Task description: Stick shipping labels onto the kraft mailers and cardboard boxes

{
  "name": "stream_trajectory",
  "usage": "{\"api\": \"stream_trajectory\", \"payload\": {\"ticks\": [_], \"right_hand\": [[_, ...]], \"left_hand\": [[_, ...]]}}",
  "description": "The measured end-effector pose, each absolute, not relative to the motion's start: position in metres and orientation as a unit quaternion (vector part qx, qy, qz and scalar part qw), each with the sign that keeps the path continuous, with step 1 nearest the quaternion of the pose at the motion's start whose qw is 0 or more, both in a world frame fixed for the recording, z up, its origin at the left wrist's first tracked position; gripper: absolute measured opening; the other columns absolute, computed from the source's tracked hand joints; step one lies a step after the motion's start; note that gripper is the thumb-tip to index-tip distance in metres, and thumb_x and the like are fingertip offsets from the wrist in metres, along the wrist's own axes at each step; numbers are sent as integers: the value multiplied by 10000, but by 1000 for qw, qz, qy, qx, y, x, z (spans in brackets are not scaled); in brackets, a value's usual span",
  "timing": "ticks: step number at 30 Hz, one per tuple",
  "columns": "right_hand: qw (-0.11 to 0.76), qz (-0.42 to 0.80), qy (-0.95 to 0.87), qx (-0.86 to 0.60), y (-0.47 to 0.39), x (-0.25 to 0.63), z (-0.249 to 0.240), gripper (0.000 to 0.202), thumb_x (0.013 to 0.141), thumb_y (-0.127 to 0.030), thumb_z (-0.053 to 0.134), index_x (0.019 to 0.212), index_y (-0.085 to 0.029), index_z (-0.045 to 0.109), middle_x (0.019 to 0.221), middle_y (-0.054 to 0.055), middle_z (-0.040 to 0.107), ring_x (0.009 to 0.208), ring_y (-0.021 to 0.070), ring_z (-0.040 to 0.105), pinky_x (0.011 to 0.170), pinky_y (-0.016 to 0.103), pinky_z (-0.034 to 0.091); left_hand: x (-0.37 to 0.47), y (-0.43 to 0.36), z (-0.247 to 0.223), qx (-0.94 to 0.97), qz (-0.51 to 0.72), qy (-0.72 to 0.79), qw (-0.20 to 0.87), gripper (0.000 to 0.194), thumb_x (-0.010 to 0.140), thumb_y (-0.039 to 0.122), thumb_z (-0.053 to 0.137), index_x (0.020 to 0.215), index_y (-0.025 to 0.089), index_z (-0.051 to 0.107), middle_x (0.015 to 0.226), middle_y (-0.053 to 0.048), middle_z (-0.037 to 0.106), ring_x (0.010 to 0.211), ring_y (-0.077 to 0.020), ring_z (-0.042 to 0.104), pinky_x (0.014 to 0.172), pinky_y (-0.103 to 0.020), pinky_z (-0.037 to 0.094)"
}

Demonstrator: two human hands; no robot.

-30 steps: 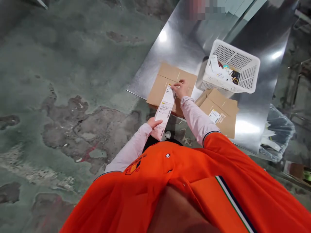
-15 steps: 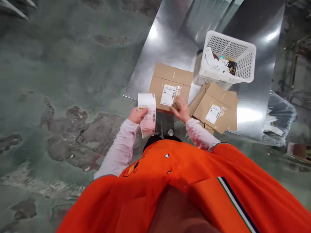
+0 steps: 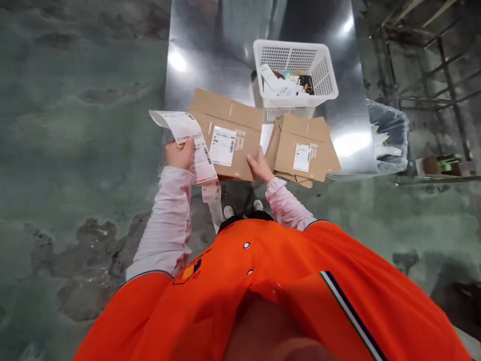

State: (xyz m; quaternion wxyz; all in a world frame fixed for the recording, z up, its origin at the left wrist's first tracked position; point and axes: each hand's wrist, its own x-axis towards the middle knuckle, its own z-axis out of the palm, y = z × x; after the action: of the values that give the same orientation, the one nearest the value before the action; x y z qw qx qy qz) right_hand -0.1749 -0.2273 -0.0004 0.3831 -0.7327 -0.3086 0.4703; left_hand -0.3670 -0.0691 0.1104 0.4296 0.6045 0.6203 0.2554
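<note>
My left hand point(image 3: 181, 154) is closed on a long strip of printed shipping labels point(image 3: 203, 159). One end of the strip curls over at the top left, and the other hangs below the table edge. Just right of it lies a flat folded cardboard box point(image 3: 240, 145) bearing a white shipping label point(image 3: 222, 146); the strip overlaps its left side. At the box's lower right edge my right hand point(image 3: 261, 166) grips the cardboard, thumb on top and the other fingers mostly hidden. A stack of flat cardboard boxes point(image 3: 323, 155), the top one labelled, lies farther right.
A white plastic basket point(image 3: 330, 82) with papers and small items stands behind the boxes on the metal table point(image 3: 210, 65). Beyond the table's right edge are a clear plastic bag point(image 3: 400, 130) with papers, a small carton point(image 3: 432, 165) and a metal rack point(image 3: 447, 80).
My view has shifted rightward. The left hand has raised the label strip, which now fans out over the box's side. My right hand has moved from the label to the box's right edge.
</note>
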Motion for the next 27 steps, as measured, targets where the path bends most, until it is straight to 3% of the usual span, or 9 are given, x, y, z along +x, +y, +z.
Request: {"api": "stream_trajectory", "payload": {"ticks": [3, 5, 8, 11, 13, 17, 19, 22, 27], "right_hand": [[493, 367, -305, -727, -274, -94, 8, 890, 947, -751, 325, 1597, -146, 259, 1552, 176, 460, 1410, 215, 496, 1186, 376, 408], [451, 311, -283, -787, -305, -37, 15, 847, 959, -701, 346, 1579, -127, 288, 1532, 195, 473, 1391, 233, 512, 1161, 413, 434], [342, 261, -236, -871, -327, 2, 30, 904, 886, -671, 547, 1527, -61, 366, 1505, 276, 462, 1389, 335, 489, 1134, 523, 434], [361, 379, -270, -808, -309, -42, 47, 907, 777, -691, 685, 1417, -72, 514, 1375, 261, 576, 1238, 340, 591, 1027, 500, 527], [426, 552, -324, -639, -288, -103, 58, 872, 720, -720, 725, 1341, -124, 590, 1258, 177, 668, 1101, 278, 664, 953, 426, 584], [546, 611, -270, -506, -270, -205, 76, 739, 689, -795, 699, 1083, -170, 701, 1143, 105, 744, 1059, 262, 690, 986, 413, 576], [514, 642, -286, -492, -270, -222, 79, 713, 634, -782, 750, 990, -165, 723, 1064, 98, 767, 996, 274, 708, 951, 437, 584], [466, 656, -332, -492, -259, -219, 77, 691, 577, -694, 836, 1000, -154, 744, 1023, 98, 775, 948, 269, 718, 914, 429, 585], [408, 584, -418, -564, -230, -210, 78, 434, 735, -583, 776, 853, -165, 783, 820, 79, 770, 773, 233, 705, 777, 379, 576]], "left_hand": [[-338, -107, 139, 512, 320, 583, 543, 437, 706, 488, 805, 954, 137, 726, 989, -89, 756, 913, -239, 710, 872, -355, 585], [-326, -132, 151, 471, 317, 550, 612, 512, 622, 500, 873, 956, 142, 727, 977, -85, 761, 844, -222, 712, 801, -338, 601], [-325, -164, 154, 456, 298, 534, 647, 598, 518, 501, 935, 957, 159, 715, 934, -80, 761, 800, -216, 711, 727, -323, 604], [-335, -190, 147, 485, 262, 529, 645, 637, 524, 532, 924, 999, 175, 695, 951, -88, 764, 831, -221, 718, 738, -314, 595], [-343, -203, 142, 519, 193, 527, 644, 618, 531, 565, 903, 956, 163, 704, 920, -101, 766, 829, -235, 717, 751, -325, 588], [-356, -207, 137, 538, 129, 542, 633, 610, 477, 578, 904, 870, 140, 740, 891, -114, 771, 849, -274, 712, 794, -355, 572], [-362, -201, 133, 496, 197, 586, 610, 639, 447, 600, 900, 849, 131, 737, 877, -110, 767, 821, -264, 703, 773, -355, 564], [-372, -194, 124, 447, 239, 619, 600, 626, 413, 581, 906, 797, 116, 737, 800, -94, 748, 738, -228, 673, 720, -337, 547], [-384, -199, 111, 447, 213, 623, 606, 516, 494, 565, 881, 730, 129, 738, 731, -61, 723, 678, -179, 618, 665, -290, 500]]}}
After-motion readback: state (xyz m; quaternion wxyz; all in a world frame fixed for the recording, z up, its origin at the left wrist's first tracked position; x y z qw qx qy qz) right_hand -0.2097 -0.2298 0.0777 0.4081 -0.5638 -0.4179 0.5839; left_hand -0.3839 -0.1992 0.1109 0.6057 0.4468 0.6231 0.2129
